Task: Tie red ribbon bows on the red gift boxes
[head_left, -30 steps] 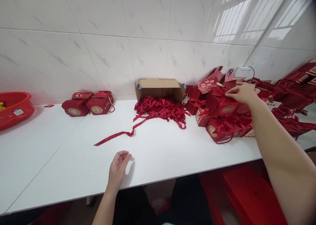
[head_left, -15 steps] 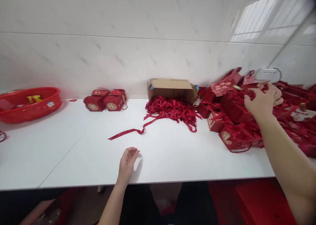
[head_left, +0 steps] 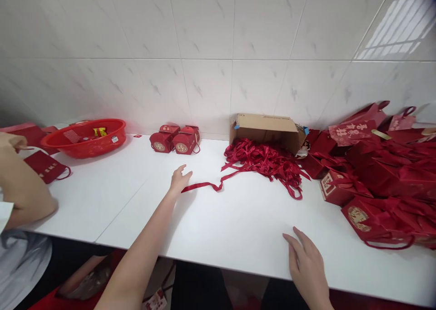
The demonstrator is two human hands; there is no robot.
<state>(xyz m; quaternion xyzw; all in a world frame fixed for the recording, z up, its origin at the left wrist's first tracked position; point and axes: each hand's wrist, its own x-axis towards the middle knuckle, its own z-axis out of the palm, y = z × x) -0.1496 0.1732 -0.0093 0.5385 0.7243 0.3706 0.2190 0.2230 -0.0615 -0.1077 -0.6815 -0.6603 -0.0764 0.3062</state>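
My left hand (head_left: 179, 180) stretches forward over the white table (head_left: 238, 223), fingers spread, its tips at the end of a loose red ribbon (head_left: 204, 186). That ribbon trails back to a heap of red ribbons (head_left: 265, 160) spilling from a cardboard box (head_left: 265, 128) lying on its side. My right hand (head_left: 306, 264) rests flat and open on the table near the front edge, holding nothing.
Many red gift boxes (head_left: 378, 174) are piled at the right. Two finished red boxes (head_left: 175, 140) stand by the tiled wall. A red plastic basin (head_left: 85, 137) sits at the left. Another person's arm (head_left: 20, 183) and a red bag (head_left: 46, 167) are at the far left.
My left hand has reached forward from the table's front edge to the loose ribbon's end. My right hand left the pile of red boxes and came down flat near the front edge. The view swung left.
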